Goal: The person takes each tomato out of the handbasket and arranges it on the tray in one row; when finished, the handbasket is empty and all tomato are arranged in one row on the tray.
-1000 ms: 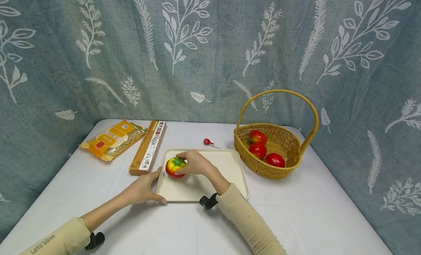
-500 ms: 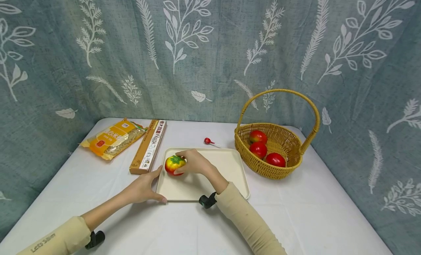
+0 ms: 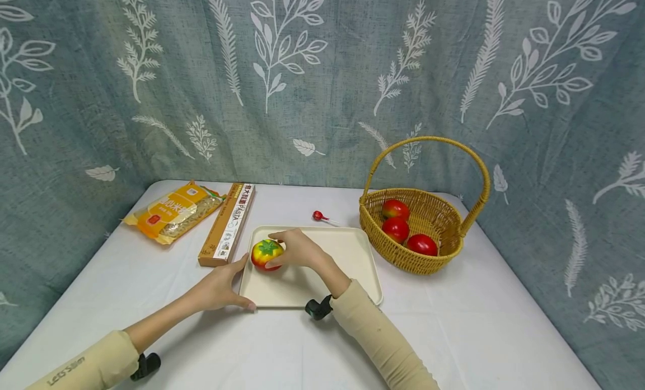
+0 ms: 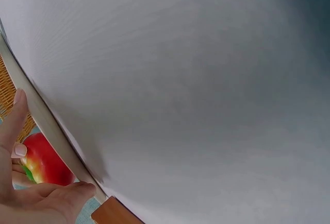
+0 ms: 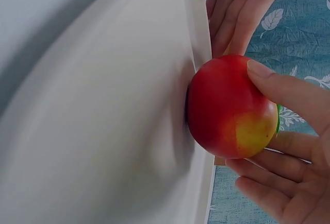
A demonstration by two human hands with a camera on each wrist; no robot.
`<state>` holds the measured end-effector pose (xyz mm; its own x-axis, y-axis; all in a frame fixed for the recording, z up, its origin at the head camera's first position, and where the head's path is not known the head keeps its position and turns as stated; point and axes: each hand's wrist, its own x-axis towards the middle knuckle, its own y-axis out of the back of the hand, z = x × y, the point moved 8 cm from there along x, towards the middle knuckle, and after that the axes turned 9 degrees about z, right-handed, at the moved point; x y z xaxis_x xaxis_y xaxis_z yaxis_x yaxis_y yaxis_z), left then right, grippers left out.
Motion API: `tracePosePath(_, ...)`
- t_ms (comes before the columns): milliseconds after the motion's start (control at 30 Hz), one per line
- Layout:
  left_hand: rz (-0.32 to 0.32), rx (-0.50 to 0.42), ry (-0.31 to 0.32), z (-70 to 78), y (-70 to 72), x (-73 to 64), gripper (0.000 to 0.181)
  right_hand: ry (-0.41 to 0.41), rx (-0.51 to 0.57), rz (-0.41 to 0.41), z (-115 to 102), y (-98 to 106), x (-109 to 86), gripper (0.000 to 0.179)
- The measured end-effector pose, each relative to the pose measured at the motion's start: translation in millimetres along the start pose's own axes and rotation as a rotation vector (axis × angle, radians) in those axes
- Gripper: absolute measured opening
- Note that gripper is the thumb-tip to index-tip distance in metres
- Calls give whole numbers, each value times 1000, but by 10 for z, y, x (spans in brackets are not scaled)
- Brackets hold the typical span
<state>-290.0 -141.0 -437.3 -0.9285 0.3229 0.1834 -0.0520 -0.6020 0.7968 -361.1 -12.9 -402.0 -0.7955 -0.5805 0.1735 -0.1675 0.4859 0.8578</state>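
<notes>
Tomato-like fruit (image 3: 263,255), pinched by right hand (image 3: 297,248), at left end of tray (image 3: 292,289); left hand (image 3: 220,288) spread! Apparently placing; next calls for release.

Left of centre, an orange bag (image 3: 173,214) lies beside a pasta box (image 3: 228,225); near centre, a red lollipop (image 3: 317,215); right of centre, a basket (image 3: 420,265) holding three red fruits (image 3: 395,229).

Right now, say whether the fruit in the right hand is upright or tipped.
Upright: the fruit has its green leafy top up in the head view, its base toward the tray.
</notes>
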Motion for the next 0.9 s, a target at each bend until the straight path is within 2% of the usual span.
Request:
tracePosePath(533,-1,-2,0,-1,4,-4,122,36,9,12,-45,9,-12,58)
tracePosePath(900,-2,-3,-8,-2,0,9,122,46,52,59,-34,111,-80,66)
